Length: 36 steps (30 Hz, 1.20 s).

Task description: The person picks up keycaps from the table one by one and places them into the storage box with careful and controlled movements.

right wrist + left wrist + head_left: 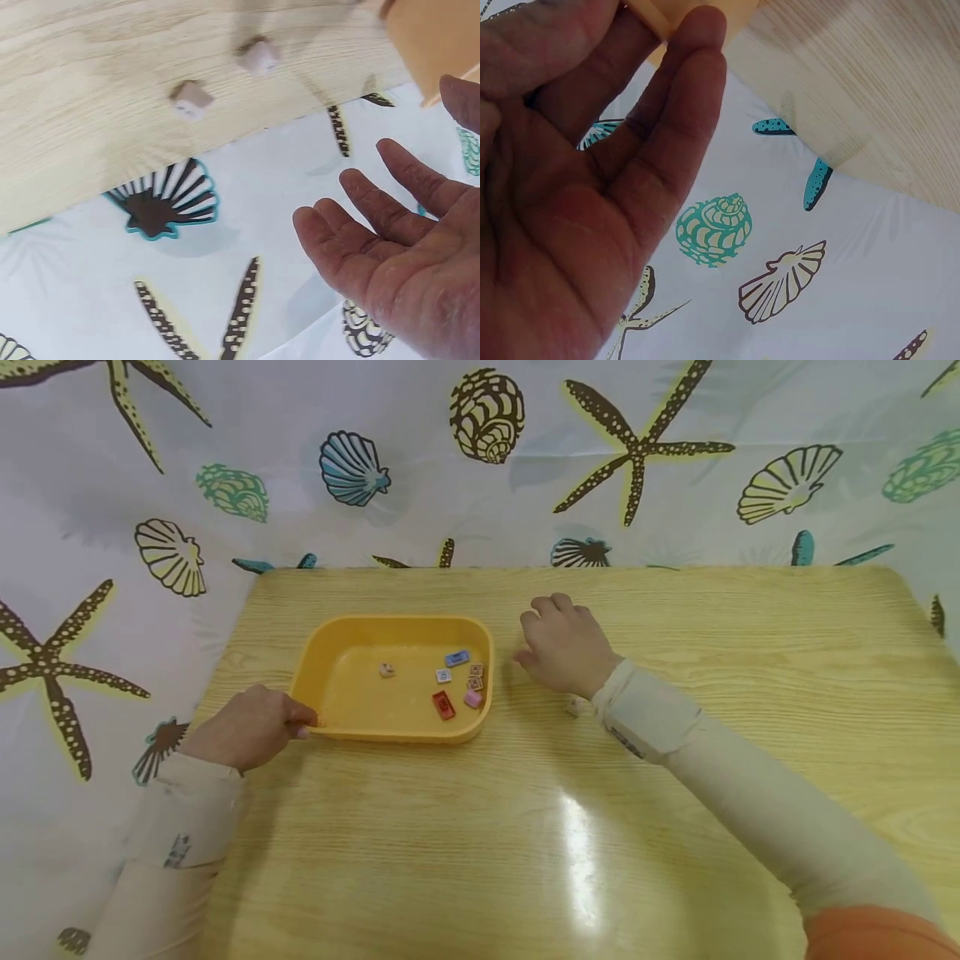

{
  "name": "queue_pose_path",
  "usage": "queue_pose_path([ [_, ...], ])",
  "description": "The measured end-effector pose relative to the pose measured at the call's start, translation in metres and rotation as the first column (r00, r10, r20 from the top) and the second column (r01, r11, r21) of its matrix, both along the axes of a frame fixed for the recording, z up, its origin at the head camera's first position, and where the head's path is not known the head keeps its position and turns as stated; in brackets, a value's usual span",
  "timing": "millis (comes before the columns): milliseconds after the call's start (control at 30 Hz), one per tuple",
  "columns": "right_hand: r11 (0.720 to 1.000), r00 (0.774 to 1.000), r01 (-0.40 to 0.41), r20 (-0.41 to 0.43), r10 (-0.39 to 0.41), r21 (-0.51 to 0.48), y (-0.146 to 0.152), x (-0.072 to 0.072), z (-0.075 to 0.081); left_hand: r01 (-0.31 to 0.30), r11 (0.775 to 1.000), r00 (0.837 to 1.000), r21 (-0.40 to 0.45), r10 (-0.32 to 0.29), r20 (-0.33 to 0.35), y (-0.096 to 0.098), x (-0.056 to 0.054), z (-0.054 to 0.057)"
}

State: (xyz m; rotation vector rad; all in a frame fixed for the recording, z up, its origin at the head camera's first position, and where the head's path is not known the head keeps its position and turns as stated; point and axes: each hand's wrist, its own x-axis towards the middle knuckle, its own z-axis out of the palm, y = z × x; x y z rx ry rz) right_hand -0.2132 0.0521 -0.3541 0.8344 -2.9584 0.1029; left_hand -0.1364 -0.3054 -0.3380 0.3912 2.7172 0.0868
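My left hand (251, 722) pinches the near left corner of a yellow plastic tray (390, 734) between thumb and fingers. In the left wrist view that hand (592, 195) hides most of the tray's corner (739, 19). Just right of the tray, my right hand (566, 647) is over the table with loosely bent fingers and nothing held. Its fingers spread apart in the right wrist view, where two small pale blocks (193, 100) lie on the wood. A small whitish block (576, 706) shows beside the right wrist in the head view.
Inside the tray lie a red block (443, 705), a blue block (457, 657), a pink block (472, 698), a white block (443, 676) and several tan ones. The wooden table (420, 843) meets a shell-patterned cloth (420, 410) behind and at the left.
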Motion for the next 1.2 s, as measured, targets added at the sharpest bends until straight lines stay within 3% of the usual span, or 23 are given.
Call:
queue_pose_path([
  [233,0.995,0.994,0.093,0.052,-0.094,0.029,0.022,-0.017,-0.018,-0.003,1.0,1.0,0.001,0.003,0.003,-0.002,0.0,0.0],
  [433,0.981,0.963,0.173,0.192,-0.187,0.085,0.042,-0.03,-0.029,0.003,1.0,1.0,0.028,-0.003,-0.006,-0.003,0.002,-0.001],
  [667,0.977,0.944,0.202,0.251,-0.214,0.072,0.051,-0.038,-0.038,0.01,1.0,1.0,0.024,-0.009,-0.022,-0.005,0.003,-0.002],
  [900,0.976,0.95,0.214,0.225,-0.217,0.038,0.053,-0.041,-0.048,0.001,1.0,1.0,0.018,0.0,-0.015,-0.005,0.005,-0.003],
  [1000,0.978,0.96,0.207,0.185,-0.208,0.028,0.053,-0.042,-0.052,0.019,1.0,0.999,0.025,-0.019,-0.026,-0.006,0.005,-0.003],
  [1200,0.981,0.977,0.192,0.1,-0.191,-0.001,0.053,-0.045,-0.061,-0.021,1.0,1.0,-0.004,0.021,0.013,-0.001,0.001,0.002],
])
